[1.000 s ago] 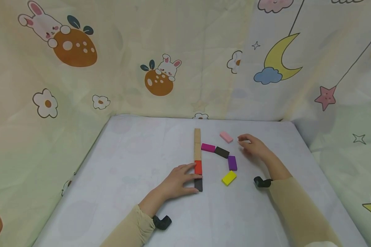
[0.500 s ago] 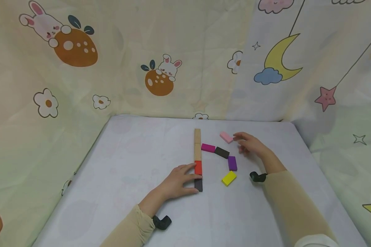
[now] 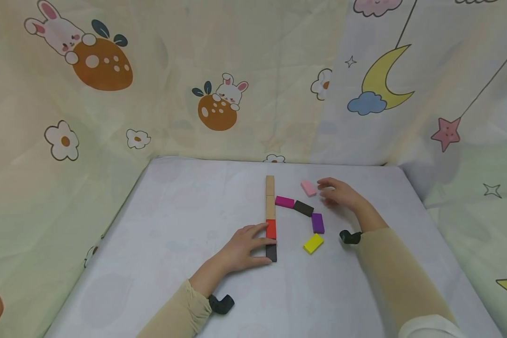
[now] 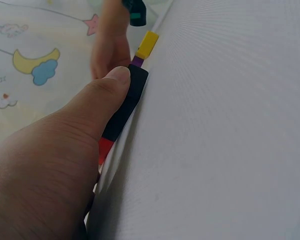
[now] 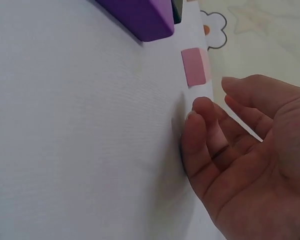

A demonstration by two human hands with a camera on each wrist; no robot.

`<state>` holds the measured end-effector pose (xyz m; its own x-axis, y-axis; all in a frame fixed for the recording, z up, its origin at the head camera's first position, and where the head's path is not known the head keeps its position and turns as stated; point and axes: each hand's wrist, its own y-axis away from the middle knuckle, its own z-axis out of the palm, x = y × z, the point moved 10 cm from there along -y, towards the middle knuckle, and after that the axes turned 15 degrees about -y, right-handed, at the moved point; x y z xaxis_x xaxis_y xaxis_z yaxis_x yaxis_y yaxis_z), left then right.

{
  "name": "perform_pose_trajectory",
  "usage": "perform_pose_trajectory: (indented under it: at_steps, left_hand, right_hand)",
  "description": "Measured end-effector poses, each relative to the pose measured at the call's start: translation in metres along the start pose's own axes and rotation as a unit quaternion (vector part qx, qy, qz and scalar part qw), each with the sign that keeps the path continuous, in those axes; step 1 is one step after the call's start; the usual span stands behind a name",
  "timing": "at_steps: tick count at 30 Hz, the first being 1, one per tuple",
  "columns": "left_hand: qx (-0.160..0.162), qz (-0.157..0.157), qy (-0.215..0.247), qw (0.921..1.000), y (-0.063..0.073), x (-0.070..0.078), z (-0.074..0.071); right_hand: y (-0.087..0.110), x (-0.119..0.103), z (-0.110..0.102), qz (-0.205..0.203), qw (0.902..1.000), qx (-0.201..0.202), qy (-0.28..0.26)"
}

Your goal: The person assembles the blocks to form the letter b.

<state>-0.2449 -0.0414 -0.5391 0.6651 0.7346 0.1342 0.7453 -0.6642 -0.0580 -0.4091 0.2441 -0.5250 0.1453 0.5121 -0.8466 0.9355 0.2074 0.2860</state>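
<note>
My left hand (image 3: pixel 241 249) rests against the lower end of a straight column of blocks. Its thumb touches the black block (image 3: pixel 271 253), and its other fingers lie over the red block (image 3: pixel 271 229) and the seam between the two. Two plain wooden blocks (image 3: pixel 270 206) continue the column upward. Beside the pink block (image 3: pixel 308 188) hovers my right hand (image 3: pixel 340 193), fingers loosely bent and holding nothing. In the right wrist view, a small gap separates its fingertips from the pink block.
Right of the column, a magenta block (image 3: pixel 285 202), a dark block (image 3: pixel 303 208), a purple block (image 3: pixel 318 223) and a yellow block (image 3: pixel 313 244) form a curve. The white table (image 3: pixel 173 211) is bordered by patterned cloth walls (image 3: pixel 160 84).
My right hand has moved left and slightly farther away, up to the pink block. The pink block has turned a little. My left hand stays in place.
</note>
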Motion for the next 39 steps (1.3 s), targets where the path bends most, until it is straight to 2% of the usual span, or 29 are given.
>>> perform_pose_trajectory:
  at_steps: [4,8,22,39]
  left_hand:
    - [0.001,0.001,-0.003,1.0000,0.000,-0.001,0.001]
    - [0.006,0.003,-0.004,1.0000,0.000,-0.001,0.002]
    - [-0.003,0.004,0.001,1.0000,0.000,0.002,-0.001]
    - [-0.005,0.002,0.001,1.0000,-0.001,-0.001,0.000]
  right_hand:
    - [-0.008,-0.006,-0.001,-0.006,0.9993,-0.004,0.037]
    - [-0.015,-0.008,0.003,0.005,0.9979,-0.022,0.060]
    - [-0.024,-0.020,0.019,-0.012,0.9954,-0.067,0.067]
    - [-0.027,-0.012,0.015,-0.016,0.9959,-0.044,0.077]
